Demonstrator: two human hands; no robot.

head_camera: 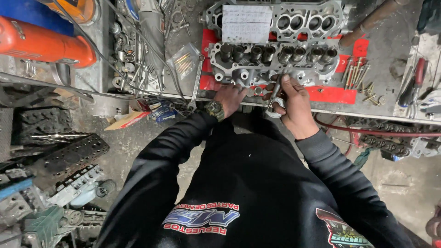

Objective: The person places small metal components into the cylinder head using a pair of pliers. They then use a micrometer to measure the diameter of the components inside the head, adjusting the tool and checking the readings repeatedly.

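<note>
A grey aluminium cylinder head (pixel 271 62) lies on a red mat (pixel 333 94) at the front of the workbench, with a row of dark round bores along its top. My left hand (pixel 229 97), a watch on its wrist, rests on the head's near left edge. My right hand (pixel 294 103) grips a small metal pliers-like tool (pixel 274 98), its tip against the head's near side. A second cylinder head (pixel 298 20) sits behind, partly covered by a white paper sheet (pixel 246 23).
Several bolts (pixel 360 80) lie right of the head. A combination wrench (pixel 196 82) and a bag of small parts (pixel 183 59) lie to the left. An orange power tool (pixel 41 43), screwdrivers (pixel 413 82) and metal engine parts on the floor (pixel 69 160) surround me.
</note>
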